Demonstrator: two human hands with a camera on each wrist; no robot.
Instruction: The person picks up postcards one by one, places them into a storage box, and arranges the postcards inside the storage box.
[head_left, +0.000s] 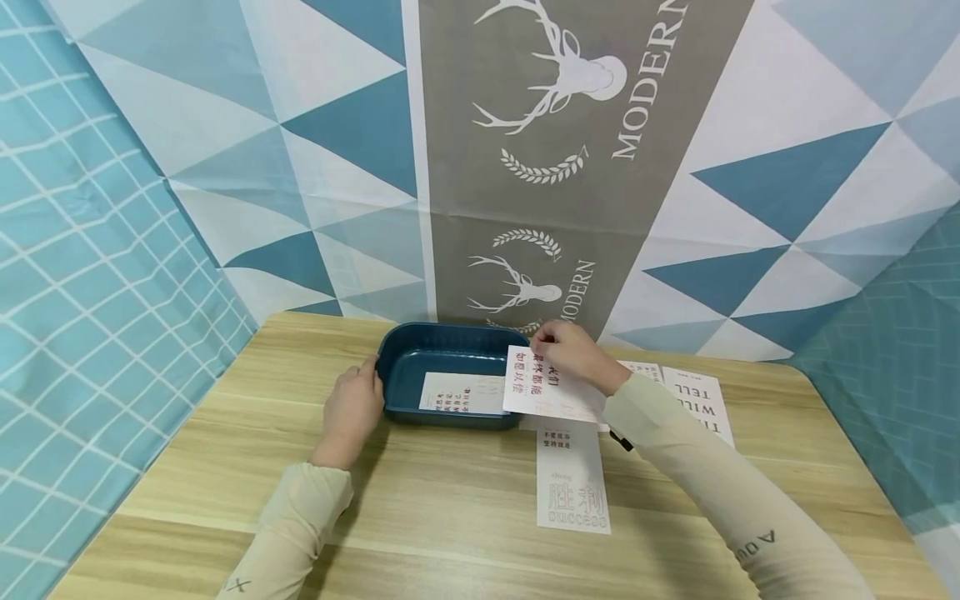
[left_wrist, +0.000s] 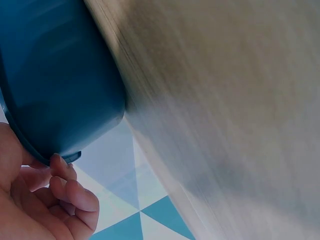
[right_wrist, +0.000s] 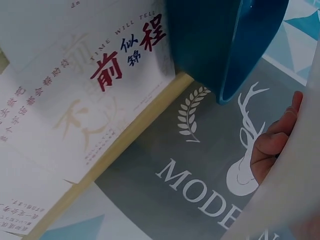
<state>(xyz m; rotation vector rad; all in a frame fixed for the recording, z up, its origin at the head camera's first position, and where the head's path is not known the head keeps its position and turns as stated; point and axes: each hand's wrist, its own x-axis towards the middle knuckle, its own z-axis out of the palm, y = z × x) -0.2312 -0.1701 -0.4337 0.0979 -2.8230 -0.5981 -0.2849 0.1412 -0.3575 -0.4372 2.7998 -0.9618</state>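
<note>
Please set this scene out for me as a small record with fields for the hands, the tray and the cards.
Left hand: grips the rim at the left end of the blue tray
Right hand: pinches a printed card, which hides the tray's right end in the head view
In tray: at least one other card
On table: several more, including the "success" card and, farther right, the "TELL" card
</note>
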